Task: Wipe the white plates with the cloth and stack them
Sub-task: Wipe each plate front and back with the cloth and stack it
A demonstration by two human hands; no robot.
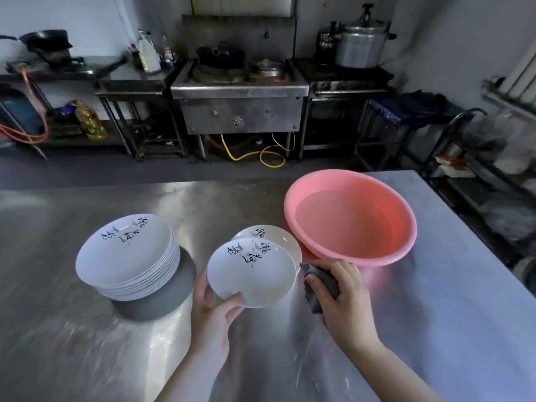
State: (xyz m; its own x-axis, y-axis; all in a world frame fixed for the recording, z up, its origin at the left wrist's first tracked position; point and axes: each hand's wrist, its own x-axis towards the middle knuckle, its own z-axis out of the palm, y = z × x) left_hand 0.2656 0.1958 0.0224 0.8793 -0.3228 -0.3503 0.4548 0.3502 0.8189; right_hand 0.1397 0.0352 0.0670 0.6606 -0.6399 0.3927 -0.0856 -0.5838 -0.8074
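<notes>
Left hand: the left hand [216,307] grips a white plate [251,272] at its near-left rim, thumb on top of the rim and fingers curled underneath, holding it raised and tilted over the surface.
Right hand: the right hand [339,294] is curled round a dark grey cloth [317,281], bunched in the fingers, just beside the right rim of the held plate; whether cloth and plate touch cannot be told.
Held plate: white, with black brush lettering and small pink marks on its upper half; its face is turned up toward the camera.
Second plate: another white plate [278,235] with the same lettering shows behind the held one, partly hidden by it, just beside the near-left wall of the basin.
Stack: a tall stack of white plates [127,253] with the same lettering stands left of the held plate, well apart from the basin, and casts a dark shadow to its right.
Basin: a pink plastic basin [406,227] stands toward the far right edge of the surface and holds clear water.
Surface: a brushed steel surface [72,343] carries the stack and the basin; light glares off it between the hands.
Background: across the floor stands a steel stove [240,111] with a dark wok on it, a large metal pressure cooker [361,44] to its right, and a yellow hose [261,156] coiled on the floor below.
</notes>
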